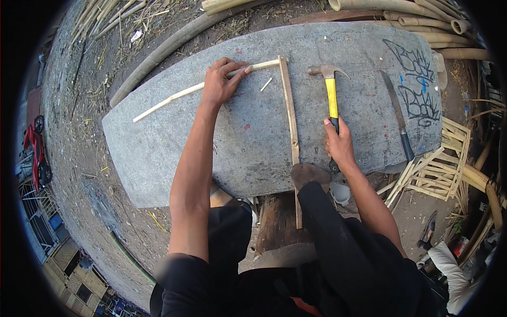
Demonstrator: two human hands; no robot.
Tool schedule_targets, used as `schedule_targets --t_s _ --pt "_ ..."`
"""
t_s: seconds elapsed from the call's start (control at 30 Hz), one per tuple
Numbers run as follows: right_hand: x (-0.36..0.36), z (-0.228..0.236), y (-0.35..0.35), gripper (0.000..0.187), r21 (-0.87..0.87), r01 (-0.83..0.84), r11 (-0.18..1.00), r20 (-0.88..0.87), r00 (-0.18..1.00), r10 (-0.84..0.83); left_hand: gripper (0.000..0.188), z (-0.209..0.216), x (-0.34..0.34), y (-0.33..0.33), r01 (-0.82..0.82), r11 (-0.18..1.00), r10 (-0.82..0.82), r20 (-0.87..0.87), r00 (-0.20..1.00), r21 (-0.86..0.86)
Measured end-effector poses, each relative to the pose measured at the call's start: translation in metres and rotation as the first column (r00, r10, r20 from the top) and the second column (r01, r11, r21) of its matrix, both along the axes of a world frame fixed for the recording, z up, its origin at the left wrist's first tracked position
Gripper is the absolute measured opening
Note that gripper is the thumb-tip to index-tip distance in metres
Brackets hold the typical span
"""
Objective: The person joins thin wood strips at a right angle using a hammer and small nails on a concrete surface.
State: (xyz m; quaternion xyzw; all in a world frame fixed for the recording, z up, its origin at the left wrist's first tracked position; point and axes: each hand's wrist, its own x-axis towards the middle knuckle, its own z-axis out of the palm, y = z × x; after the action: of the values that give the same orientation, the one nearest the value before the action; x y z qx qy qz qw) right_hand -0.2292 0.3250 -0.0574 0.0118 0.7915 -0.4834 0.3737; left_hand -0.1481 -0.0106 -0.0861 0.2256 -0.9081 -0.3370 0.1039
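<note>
My left hand (pixel 221 82) is closed around a pale bamboo strip (pixel 171 99) that lies slanting over the grey slab (pixel 248 153). The far right end of this strip meets the top of a second, upright bamboo strip (pixel 289 105), forming a corner. My foot (pixel 310 174) rests on the lower part of the upright strip. In my right hand (pixel 339 141) is a claw hammer (pixel 331 92) with a yellow and black handle, its head just right of the corner. A short bamboo sliver (pixel 266 84) lies below the slanting strip.
A long knife (pixel 397 108) with a dark handle lies on the slab's right side. Beyond the right edge is a slatted bamboo frame (pixel 435 164). Bamboo poles (pixel 401 10) are piled at the back right. A white cup (pixel 341 194) sits by the near edge.
</note>
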Motion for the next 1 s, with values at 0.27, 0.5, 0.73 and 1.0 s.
schedule_targets --t_s 0.27,0.5,0.73,1.0 --pt "-0.001 0.004 -0.003 0.027 0.012 -0.008 1.0 0.015 1.0 0.007 0.043 0.009 -0.005 0.014 0.039 0.97 -0.04 0.002 0.999 -0.24" --pt "0.0 0.001 -0.001 0.029 -0.009 -0.001 1.0 0.024 1.0 0.001 0.078 -0.005 -0.028 0.056 0.051 0.971 -0.031 0.093 0.995 -0.232" --pt "-0.01 -0.002 0.003 0.04 0.079 -0.177 0.981 -0.204 0.96 0.19 0.09 -0.009 -0.035 0.065 0.06 0.948 0.028 0.272 0.962 -0.312" --pt "-0.025 0.052 -0.04 0.039 0.181 -0.356 0.917 -0.462 0.792 0.399 0.103 -0.013 -0.039 0.063 0.075 0.951 0.035 0.346 0.938 -0.299"
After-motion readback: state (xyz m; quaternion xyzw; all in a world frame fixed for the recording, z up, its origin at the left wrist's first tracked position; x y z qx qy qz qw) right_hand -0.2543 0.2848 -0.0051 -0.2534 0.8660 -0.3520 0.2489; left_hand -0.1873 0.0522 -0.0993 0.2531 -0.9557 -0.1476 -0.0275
